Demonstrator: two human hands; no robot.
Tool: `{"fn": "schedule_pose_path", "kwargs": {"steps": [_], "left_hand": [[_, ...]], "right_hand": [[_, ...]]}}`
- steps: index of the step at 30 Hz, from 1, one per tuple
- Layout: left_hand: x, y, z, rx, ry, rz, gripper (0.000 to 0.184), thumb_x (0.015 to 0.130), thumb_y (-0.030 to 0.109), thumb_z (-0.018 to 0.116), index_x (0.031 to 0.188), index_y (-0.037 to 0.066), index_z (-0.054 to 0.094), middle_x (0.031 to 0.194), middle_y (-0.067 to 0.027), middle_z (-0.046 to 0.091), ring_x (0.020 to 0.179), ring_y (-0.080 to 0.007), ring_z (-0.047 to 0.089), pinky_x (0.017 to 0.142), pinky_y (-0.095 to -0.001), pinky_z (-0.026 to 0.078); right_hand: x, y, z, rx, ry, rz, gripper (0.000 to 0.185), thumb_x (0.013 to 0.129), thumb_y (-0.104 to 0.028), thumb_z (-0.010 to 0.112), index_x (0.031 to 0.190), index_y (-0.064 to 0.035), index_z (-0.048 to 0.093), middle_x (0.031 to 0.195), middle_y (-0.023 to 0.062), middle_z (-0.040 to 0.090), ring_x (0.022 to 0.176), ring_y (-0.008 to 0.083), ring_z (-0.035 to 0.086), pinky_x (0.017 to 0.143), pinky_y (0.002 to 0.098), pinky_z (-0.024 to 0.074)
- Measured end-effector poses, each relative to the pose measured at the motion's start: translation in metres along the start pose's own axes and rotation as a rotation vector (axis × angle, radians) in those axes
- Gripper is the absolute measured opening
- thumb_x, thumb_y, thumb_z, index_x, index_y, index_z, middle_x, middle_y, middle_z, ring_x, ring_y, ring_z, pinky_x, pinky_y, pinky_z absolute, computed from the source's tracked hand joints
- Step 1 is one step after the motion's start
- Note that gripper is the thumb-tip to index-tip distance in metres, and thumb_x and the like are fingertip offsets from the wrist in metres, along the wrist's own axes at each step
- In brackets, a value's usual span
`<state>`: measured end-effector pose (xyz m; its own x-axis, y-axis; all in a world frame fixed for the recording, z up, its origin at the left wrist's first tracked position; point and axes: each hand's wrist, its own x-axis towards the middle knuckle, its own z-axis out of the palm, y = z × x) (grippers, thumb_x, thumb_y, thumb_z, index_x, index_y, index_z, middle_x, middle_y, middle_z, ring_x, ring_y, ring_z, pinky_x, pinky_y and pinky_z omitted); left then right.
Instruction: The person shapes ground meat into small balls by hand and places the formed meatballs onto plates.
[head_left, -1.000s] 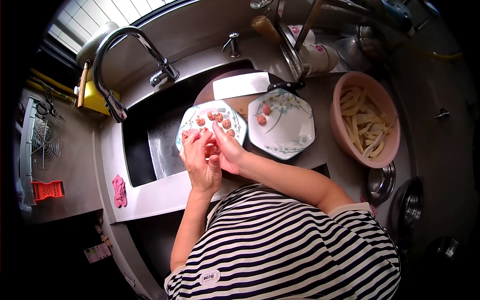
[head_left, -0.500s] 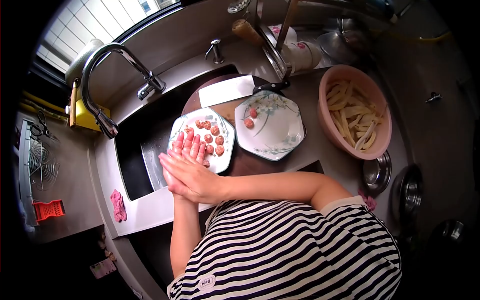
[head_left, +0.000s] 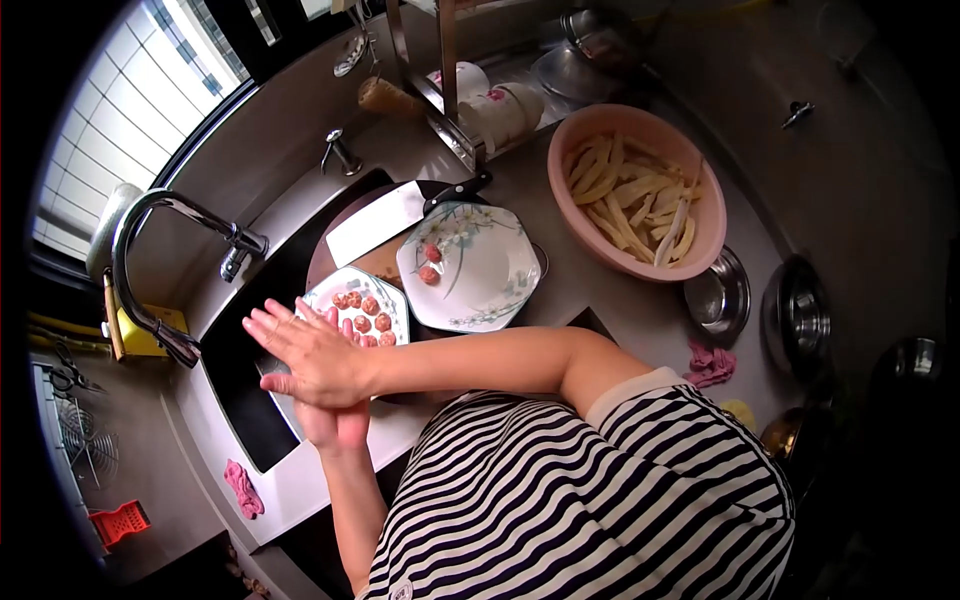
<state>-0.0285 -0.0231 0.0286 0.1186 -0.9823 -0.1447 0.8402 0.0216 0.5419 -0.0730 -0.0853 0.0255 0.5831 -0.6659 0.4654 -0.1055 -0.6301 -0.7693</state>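
Meatballs (head_left: 370,306), round, pinkish, pale-specked, lie inside the edge of the plate (head_left: 345,279). The right hand (head_left: 325,365), opened flat, covers the left hand (head_left: 335,425); the left's opening and anything held cannot be told.

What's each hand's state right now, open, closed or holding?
Left hand: looks open, mostly covered; anything between the palms is hidden.
Right hand: open, fingers extended, lying across the other.

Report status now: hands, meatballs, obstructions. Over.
Right hand flat over left hand, anything between palms hidden. Meatballs on left plate, two more on right plate. Knife beyond the plates, apart from both hands; no obstruction seen.
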Motion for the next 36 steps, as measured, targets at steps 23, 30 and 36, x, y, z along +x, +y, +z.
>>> {"fn": "schedule_pose_path", "kwargs": {"steps": [23,30,36], "left_hand": [[-0.002,0.021,0.004,-0.153,0.074,-0.066,0.061,0.093,0.044,0.028,0.139,0.006,0.019,0.145,-0.0111,0.020,0.134,-0.0254,0.019,0.109,-0.0446,0.012],[0.004,0.005,0.001,-0.060,-0.035,0.017,0.070,0.091,0.053,0.023,0.141,0.006,0.011,0.146,-0.0125,0.013,0.135,-0.0288,0.013,0.109,-0.0455,0.010],[0.006,0.018,-0.027,-0.128,-0.030,-0.007,0.071,0.089,0.054,0.025,0.140,0.005,0.015,0.145,-0.0140,0.017,0.134,-0.0290,0.016,0.108,-0.0467,0.015]], "right_hand": [[-0.009,0.011,-0.014,-0.117,-0.115,0.007,0.070,0.087,-0.048,0.037,0.138,-0.0021,0.022,0.142,0.0182,0.024,0.133,0.0343,0.017,0.104,0.0545,0.0088],[0.000,0.007,0.004,-0.014,-0.111,-0.009,0.072,0.088,-0.055,0.030,0.140,-0.0062,0.019,0.143,0.0180,0.022,0.133,0.0362,0.016,0.104,0.0540,0.0120],[-0.038,-0.011,0.007,-0.001,-0.183,-0.147,0.070,0.088,-0.051,0.035,0.137,-0.0024,0.024,0.139,0.0242,0.025,0.132,0.0381,0.018,0.103,0.0554,0.0117]]}}
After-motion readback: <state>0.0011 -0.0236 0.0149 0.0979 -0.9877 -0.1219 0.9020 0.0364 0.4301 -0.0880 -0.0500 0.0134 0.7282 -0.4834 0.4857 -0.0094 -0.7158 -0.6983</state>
